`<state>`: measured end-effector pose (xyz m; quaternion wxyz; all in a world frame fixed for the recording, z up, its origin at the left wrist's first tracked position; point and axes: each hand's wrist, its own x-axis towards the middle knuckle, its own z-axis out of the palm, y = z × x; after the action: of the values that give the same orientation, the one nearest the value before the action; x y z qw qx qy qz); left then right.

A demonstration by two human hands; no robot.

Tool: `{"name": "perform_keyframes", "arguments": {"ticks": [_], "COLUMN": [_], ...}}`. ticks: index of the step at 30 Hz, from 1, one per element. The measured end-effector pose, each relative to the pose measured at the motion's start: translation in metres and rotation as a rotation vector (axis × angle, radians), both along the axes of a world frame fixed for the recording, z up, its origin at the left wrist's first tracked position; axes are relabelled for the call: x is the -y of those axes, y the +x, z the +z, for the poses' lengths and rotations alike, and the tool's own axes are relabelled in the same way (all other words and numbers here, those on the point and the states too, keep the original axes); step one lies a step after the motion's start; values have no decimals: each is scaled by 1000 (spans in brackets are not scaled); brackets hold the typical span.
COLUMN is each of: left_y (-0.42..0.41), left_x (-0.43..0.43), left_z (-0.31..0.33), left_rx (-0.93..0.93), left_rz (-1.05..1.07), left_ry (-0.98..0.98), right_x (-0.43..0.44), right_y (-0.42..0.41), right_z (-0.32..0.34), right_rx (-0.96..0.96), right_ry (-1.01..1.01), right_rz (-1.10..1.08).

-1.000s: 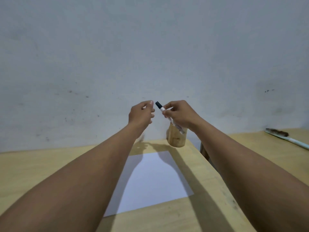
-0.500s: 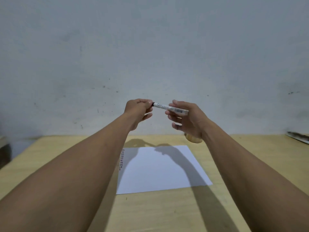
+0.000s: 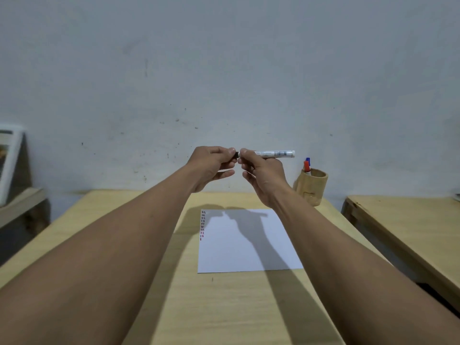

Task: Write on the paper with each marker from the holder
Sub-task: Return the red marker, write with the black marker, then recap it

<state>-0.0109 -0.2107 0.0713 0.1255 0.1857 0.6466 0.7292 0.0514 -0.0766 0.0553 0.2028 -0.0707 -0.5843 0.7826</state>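
A white marker (image 3: 273,153) is held level in the air above the table, its barrel pinched by my right hand (image 3: 262,175). My left hand (image 3: 214,163) grips the marker's black cap (image 3: 236,154) at its left end; cap and barrel still touch. Below them a white paper (image 3: 246,250) lies flat on the wooden table (image 3: 224,307), with a column of short red and dark marks (image 3: 202,224) along its left edge. A wooden holder (image 3: 313,188) stands at the back right of the table with a red marker (image 3: 306,166) and a blue one (image 3: 308,160) in it.
A second wooden table (image 3: 403,225) stands to the right across a narrow gap. A white-framed picture (image 3: 10,160) leans on a low shelf at the far left. A grey wall rises right behind the table.
The view has swung left and down, so the holder now shows to the right of my hands. The marker has turned level and my left hand has closed on its cap.
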Motion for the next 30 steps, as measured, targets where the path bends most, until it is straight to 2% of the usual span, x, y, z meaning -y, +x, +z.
{"name": "perform_keyframes", "arguments": {"ticks": [4,7,11,13,19,30], "left_y": [-6,-15,-29,-31,-30,-26], "left_x": [13,28,48,55,62,63], "left_z": [-5,-14,-42,-57,-91,-124], "left_rx": [14,-25,-289,-354,-443,-482], "left_rz": [67,155,363,414,400,341], "left_ry": [-12,-104,-525,-696,-889,-1072], "right_x": [10,13,16,19,28,45], "right_y": [-5,-7,-7,-7,-10,-9], "right_z": [-4,-10,-22,-29,-50,-94], "right_rx": [-17,17,71,95,142,242], "right_ry": [-5,25,82,104,198,383], "right_rz": [5,-11,6,32,58,54]}}
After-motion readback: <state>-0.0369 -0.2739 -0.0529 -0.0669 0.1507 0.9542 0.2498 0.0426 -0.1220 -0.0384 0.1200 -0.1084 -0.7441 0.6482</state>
